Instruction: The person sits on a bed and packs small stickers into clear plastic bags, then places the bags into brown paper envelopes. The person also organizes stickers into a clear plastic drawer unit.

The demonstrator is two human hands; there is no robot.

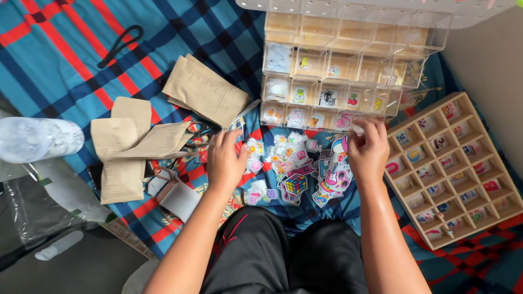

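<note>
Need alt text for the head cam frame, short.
Seen from above, a seated person's left hand and right hand reach over a pile of colourful stickers on a blue and red plaid cloth. A clear compartment box lies ahead, a wooden grid tray to the right, brown paper envelopes to the left.

A heap of stickers (294, 166) is lying on the blanket (60, 49) near its middle, just in front of the person's knees. Behind the heap, a clear compartment box (338, 71) is standing, with stickers sitting in its nearer cells. To the right, a wooden grid tray (455, 171) is lying by the blanket's right edge. To the left, paper envelopes (163, 117) are lying scattered, and a plastic bottle (38, 139) is resting at the left edge.
</note>
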